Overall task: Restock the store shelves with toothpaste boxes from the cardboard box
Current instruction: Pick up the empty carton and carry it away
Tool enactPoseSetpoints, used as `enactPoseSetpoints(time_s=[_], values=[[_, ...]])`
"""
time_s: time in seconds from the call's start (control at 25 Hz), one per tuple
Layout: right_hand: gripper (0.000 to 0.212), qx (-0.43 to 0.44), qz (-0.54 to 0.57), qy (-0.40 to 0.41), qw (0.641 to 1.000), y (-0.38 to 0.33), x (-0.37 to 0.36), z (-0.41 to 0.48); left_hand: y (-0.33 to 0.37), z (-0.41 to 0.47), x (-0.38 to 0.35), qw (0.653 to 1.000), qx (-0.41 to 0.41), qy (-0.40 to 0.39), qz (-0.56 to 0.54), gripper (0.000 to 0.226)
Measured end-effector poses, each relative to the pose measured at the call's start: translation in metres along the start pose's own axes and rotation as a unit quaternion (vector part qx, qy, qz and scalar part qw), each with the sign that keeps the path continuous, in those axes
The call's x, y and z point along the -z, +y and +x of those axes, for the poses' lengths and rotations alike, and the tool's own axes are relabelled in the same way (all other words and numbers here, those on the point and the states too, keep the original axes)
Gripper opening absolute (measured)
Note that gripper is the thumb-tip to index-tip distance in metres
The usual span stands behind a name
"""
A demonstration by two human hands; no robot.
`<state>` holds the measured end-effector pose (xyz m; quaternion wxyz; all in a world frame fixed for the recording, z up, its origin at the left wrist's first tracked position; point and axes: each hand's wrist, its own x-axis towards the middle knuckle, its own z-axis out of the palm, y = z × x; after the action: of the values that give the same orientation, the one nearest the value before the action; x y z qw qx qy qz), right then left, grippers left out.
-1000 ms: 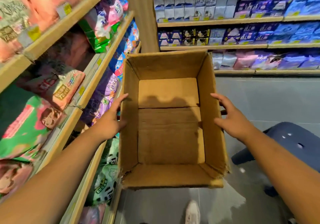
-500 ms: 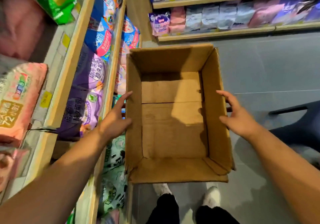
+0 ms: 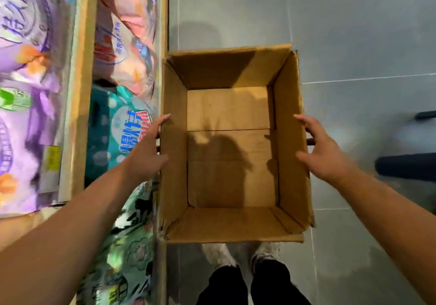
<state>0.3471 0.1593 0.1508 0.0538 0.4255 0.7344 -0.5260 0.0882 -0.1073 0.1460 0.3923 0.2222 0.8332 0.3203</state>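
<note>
Tipping further down since half a second ago, the view is now looking almost straight at the floor (image 3: pixel 354 45), and the far shelves are no longer showing above the hands. The cardboard box (image 3: pixel 231 186) is staying between the two hands, open side up, its brown bottom flaps and inner walls showing. The left hand (image 3: pixel 146 156) is pressing flat against the box's left wall, fingers straight and pointing forward. The right hand (image 3: pixel 325 153) is pressing against the right wall in the same way, fingers spread and the thumb lying over the rim. Both hands are apart, one on each side of the box, carrying it between the palms.

Just outside the left hand, a wooden shelf (image 3: pixel 80 92) is running along the aisle, holding a teal pack (image 3: pixel 122 134) right beside that hand, a pink pack (image 3: pixel 127 33) ahead of it and a purple pack (image 3: pixel 23 92) farther out. Below the hands, under the box's near edge, two pale shoes (image 3: pixel 219 255) are standing on the grey tiles. Outside the right hand, a blurred dark blue object (image 3: pixel 405 166) is sitting on the floor.
</note>
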Motion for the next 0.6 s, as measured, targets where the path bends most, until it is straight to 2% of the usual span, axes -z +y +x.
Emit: enactPoseSetpoints(time_s=[0.32, 0.6], values=[[0.078, -0.014, -0.015, -0.007, 1.000, 0.135, -0.078, 0.095, -0.134, 0.100, -0.096, 0.999, 0.040, -0.029, 0.016, 0.095], [0.076, -0.032, -0.042, -0.004, 0.999, 0.213, -0.130, 0.142, -0.196, 0.138, -0.155, 0.996, 0.074, -0.037, 0.019, 0.087]])
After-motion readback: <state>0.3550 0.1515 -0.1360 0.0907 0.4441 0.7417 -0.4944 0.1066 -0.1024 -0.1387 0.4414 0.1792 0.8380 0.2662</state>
